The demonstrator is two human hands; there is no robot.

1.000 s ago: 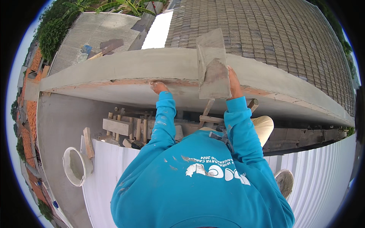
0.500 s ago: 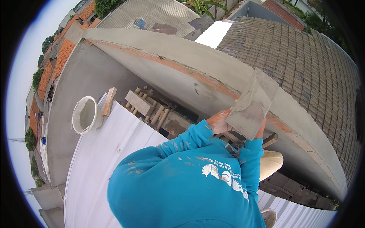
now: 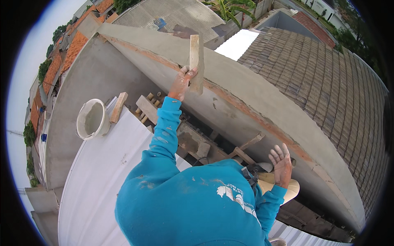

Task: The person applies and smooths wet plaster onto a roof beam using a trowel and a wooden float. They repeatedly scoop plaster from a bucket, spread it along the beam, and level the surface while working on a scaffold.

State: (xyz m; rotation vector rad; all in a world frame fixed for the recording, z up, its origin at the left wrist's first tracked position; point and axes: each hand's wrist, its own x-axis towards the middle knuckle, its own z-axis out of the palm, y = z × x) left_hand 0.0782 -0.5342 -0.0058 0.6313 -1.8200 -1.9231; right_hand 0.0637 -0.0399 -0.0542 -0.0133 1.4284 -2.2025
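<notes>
My left hand (image 3: 180, 84) reaches forward, its fingers closed on a wooden plastering float (image 3: 197, 71). The float stands on edge over the grey plastered wall top (image 3: 254, 92); whether it touches the plaster I cannot tell. Lower right, my right hand (image 3: 281, 166) is raised with its fingers spread and nothing in it. Whitish mortar smears both hands. Below the wall top runs a rough strip of exposed orange brick (image 3: 236, 98).
A white bucket (image 3: 79, 119) stands at left beside a short wood block (image 3: 118, 108) on white corrugated roofing (image 3: 106, 172). Bamboo poles (image 3: 144, 119) and boards lie in the gap by the wall. Beyond it slopes a brown tiled roof (image 3: 312, 78).
Both hands were together at the mortar-smeared float on the right. My left hand has carried it forward and left, turning it on edge. My right hand has let go and drawn back, fingers spread.
</notes>
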